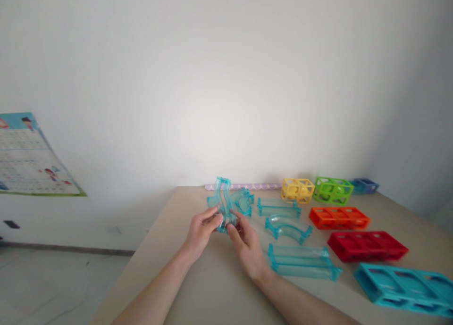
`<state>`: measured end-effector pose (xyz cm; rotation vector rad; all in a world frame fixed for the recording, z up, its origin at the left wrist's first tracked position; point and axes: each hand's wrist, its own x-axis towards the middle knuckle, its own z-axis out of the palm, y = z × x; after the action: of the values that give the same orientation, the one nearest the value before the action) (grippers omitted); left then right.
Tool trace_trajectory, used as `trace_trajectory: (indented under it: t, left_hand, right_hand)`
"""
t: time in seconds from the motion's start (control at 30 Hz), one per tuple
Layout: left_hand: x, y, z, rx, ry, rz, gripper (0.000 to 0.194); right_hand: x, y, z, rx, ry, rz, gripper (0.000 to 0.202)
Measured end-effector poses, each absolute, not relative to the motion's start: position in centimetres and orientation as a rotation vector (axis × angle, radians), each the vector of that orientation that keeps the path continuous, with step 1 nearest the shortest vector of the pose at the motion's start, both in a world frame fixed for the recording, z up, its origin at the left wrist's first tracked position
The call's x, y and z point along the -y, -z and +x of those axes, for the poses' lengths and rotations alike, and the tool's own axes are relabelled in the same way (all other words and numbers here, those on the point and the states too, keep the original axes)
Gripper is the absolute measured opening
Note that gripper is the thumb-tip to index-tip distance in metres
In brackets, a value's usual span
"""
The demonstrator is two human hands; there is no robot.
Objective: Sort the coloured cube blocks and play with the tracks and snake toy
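Between my two hands is a clear teal curved track piece, tilted upward with its far end raised above the table. My left hand grips its near left side between thumb and fingers. My right hand closes on its near right side. Fingers cover part of its lower end. Just behind it lies a round clear teal track piece. To the right are a short straight track piece, a curved track piece and a longer straight track piece.
Open-sided blocks stand on the right of the table: yellow, green, blue, orange, red and teal. A patterned purple strip runs along the wall. A poster hangs at left.
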<state>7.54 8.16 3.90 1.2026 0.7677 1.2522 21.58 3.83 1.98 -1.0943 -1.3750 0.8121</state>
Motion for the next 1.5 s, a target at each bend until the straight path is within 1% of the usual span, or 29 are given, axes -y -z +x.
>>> trace_trajectory:
  t: [0.1,0.17,0.23,0.27,0.33,0.4,0.47,0.5,0.6,0.63,0.67,0.73,0.8,0.97,1.07,1.13,1.3,1.5]
  left_hand:
    - [-8.4,-3.6,7.6,-0.744,-1.241,1.204,0.044]
    - [-8.7,-3.3,7.6,-0.724,-1.251,1.160,0.043]
    - [-9.3,-2.8,7.5,-0.772,-1.336,1.163,0.041]
    - [-9.6,-2.6,7.4,-0.831,-1.387,1.236,0.042]
    - [-10.0,-2.2,7.3,-1.004,-1.422,1.621,0.043]
    - [-10.3,-2.0,7.6,-1.134,-1.340,2.088,0.038]
    - [-10.5,-1.9,8.3,-1.172,-1.252,2.331,0.039]
    - [-10.6,-1.8,8.7,-1.190,-1.198,2.402,0.045]
    - [-11.3,-1.4,9.8,-1.355,-0.907,2.585,0.075]
    - [-11.7,-1.2,9.9,-1.428,-0.794,2.607,0.078]
    - [-12.0,-1.0,10.0,-1.480,-0.691,2.609,0.077]
    - [-12.8,-0.9,9.7,-1.466,-0.533,2.618,0.065]
    - [-13.4,-0.9,9.1,-1.448,-0.451,2.638,0.058]
    - [-14.1,-1.0,7.7,-1.586,-0.478,2.620,0.050]
    - [-14.0,-0.8,7.6,-1.663,-0.546,2.633,0.049]
    - [-13.9,-0.7,7.8,-1.617,-0.551,2.699,0.048]
    - [-14.3,-0.2,7.8,-1.471,-0.470,2.772,0.057]
    - [-15.0,0.9,7.7,-1.554,-0.669,2.772,0.056]
  right_hand:
    - [-3.9,-1.8,21.5,1.382,-0.792,-1.094,0.044]
    - [-3.6,-1.9,21.4,1.394,-0.753,-1.091,0.042]
    - [-2.9,-2.2,21.3,1.418,-0.677,-1.073,0.039]
    - [-2.5,-2.4,21.3,1.447,-0.628,-1.051,0.037]
    - [-1.5,-2.9,21.1,1.558,-0.527,-0.980,0.035]
    - [-0.6,-3.4,21.0,1.703,-0.419,-0.895,0.037]
    - [0.0,-3.8,20.7,1.834,-0.342,-0.826,0.042]
    - [0.2,-4.1,20.7,1.881,-0.323,-0.799,0.044]
    - [0.4,-4.6,20.5,1.956,-0.319,-0.735,0.043]
    - [0.4,-4.7,20.5,1.960,-0.316,-0.727,0.042]
    - [0.4,-4.8,20.6,1.958,-0.310,-0.729,0.041]
    - [0.3,-4.8,20.8,1.956,-0.300,-0.743,0.042]
    - [0.1,-4.8,21.0,1.960,-0.294,-0.767,0.042]
    - [0.0,-5.0,21.1,1.980,-0.270,-0.807,0.039]
    - [-0.1,-5.0,20.9,1.978,-0.277,-0.815,0.038]
    - [-0.3,-4.9,20.8,1.966,-0.304,-0.828,0.038]
    - [-1.0,-4.3,20.6,1.866,-0.358,-0.907,0.035]
    - [-1.2,-4.0,20.7,1.868,-0.334,-0.938,0.034]
